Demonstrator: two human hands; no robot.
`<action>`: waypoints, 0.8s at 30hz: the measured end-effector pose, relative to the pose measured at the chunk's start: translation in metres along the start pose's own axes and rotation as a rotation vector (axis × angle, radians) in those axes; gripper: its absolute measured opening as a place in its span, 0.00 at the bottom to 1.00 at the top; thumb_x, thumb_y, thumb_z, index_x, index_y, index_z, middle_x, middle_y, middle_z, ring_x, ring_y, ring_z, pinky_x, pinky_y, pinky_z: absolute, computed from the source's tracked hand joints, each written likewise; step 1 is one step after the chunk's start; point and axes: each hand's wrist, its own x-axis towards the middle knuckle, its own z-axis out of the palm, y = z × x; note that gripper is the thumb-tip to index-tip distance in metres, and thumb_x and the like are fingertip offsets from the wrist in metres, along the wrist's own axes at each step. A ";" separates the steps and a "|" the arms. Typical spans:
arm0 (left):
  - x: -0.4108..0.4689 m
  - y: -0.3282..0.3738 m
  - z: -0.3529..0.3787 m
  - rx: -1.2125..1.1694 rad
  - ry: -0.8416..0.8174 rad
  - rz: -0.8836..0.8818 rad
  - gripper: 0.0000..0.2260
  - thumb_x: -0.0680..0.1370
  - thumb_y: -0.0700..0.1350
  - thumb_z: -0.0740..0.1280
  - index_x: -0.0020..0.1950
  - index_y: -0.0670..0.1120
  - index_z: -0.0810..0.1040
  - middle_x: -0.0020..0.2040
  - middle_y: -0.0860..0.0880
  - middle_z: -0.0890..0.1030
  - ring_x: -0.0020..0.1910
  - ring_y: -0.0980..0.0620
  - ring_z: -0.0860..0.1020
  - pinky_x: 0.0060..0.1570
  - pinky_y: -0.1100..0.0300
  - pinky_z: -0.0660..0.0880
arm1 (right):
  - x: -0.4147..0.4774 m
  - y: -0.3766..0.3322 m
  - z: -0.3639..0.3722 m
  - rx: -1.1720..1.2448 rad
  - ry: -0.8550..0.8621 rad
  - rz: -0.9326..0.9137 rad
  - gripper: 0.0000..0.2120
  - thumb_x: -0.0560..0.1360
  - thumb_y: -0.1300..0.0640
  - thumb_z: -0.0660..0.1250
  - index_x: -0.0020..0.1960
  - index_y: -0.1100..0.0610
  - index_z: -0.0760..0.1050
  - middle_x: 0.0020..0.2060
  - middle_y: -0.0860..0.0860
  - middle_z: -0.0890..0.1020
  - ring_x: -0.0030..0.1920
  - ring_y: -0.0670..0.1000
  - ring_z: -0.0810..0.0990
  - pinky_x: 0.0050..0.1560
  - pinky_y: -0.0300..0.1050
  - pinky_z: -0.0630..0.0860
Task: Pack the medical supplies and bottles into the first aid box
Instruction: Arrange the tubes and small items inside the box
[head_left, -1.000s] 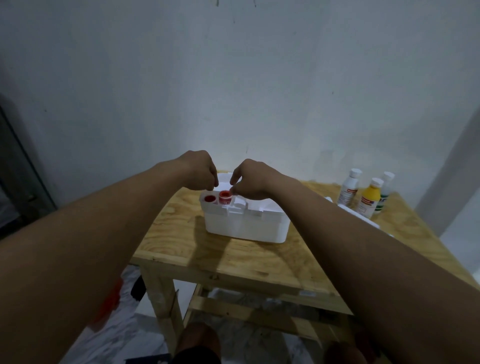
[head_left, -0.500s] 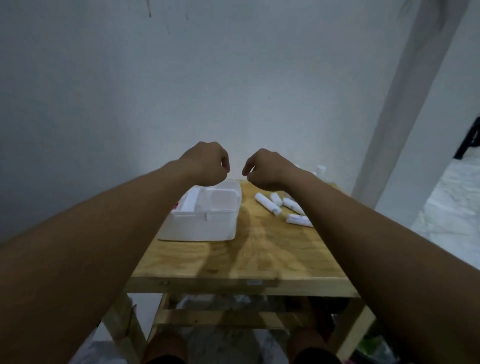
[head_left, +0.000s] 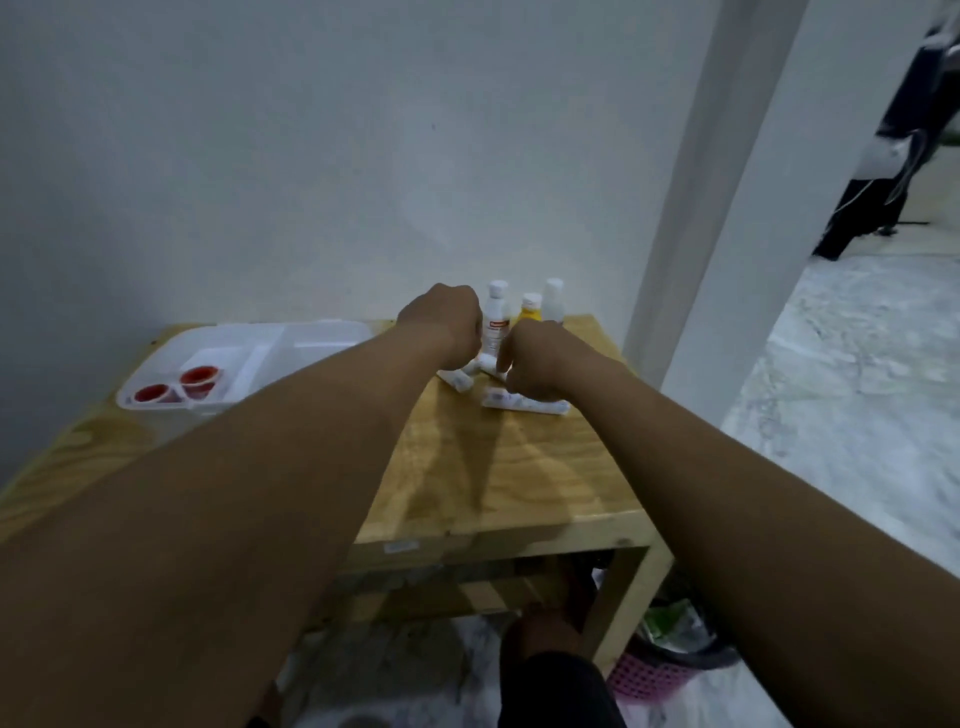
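The open white first aid box (head_left: 291, 332) sits at the table's back left, with two red tape rolls (head_left: 200, 379) in its front left compartment. Several white bandage rolls lie on the table (head_left: 509, 467); one roll (head_left: 524, 402) lies just in front of my right hand (head_left: 535, 358). Another roll (head_left: 457, 380) lies under my left hand (head_left: 447, 319). Both hands are curled, knuckles up, down among the rolls; their fingertips are hidden. A white bottle (head_left: 497, 312), a yellow bottle (head_left: 531, 309) and a clear bottle (head_left: 554, 299) stand behind the hands.
The table stands against a white wall, with a white pillar (head_left: 727, 208) close to its right corner. A pink basket (head_left: 644, 675) sits on the marble floor under the table's right side. My knee (head_left: 545, 639) shows below the front edge.
The view has swung right and down. Both hands have left the box and dropped from above the table onto the bandage rolls. The bottles are back in sight.
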 end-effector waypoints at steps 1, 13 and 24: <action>0.004 0.002 0.006 0.014 0.021 -0.025 0.08 0.74 0.45 0.69 0.51 0.48 0.82 0.49 0.48 0.82 0.47 0.46 0.80 0.48 0.50 0.79 | 0.001 0.005 0.005 -0.026 0.002 -0.008 0.17 0.78 0.55 0.66 0.64 0.62 0.77 0.52 0.56 0.83 0.51 0.55 0.81 0.54 0.51 0.79; 0.039 -0.002 0.038 -0.048 0.006 -0.296 0.15 0.69 0.54 0.76 0.40 0.46 0.74 0.42 0.46 0.79 0.42 0.45 0.79 0.38 0.56 0.73 | -0.001 0.033 0.021 -0.155 0.048 -0.049 0.16 0.76 0.48 0.67 0.42 0.57 0.65 0.31 0.49 0.67 0.37 0.52 0.72 0.37 0.46 0.70; 0.042 0.004 0.039 -0.127 -0.048 -0.419 0.19 0.65 0.49 0.80 0.40 0.45 0.71 0.45 0.45 0.79 0.46 0.44 0.80 0.43 0.54 0.76 | 0.002 0.043 0.020 -0.113 0.036 -0.027 0.20 0.75 0.47 0.68 0.35 0.54 0.61 0.32 0.50 0.69 0.32 0.48 0.68 0.31 0.42 0.65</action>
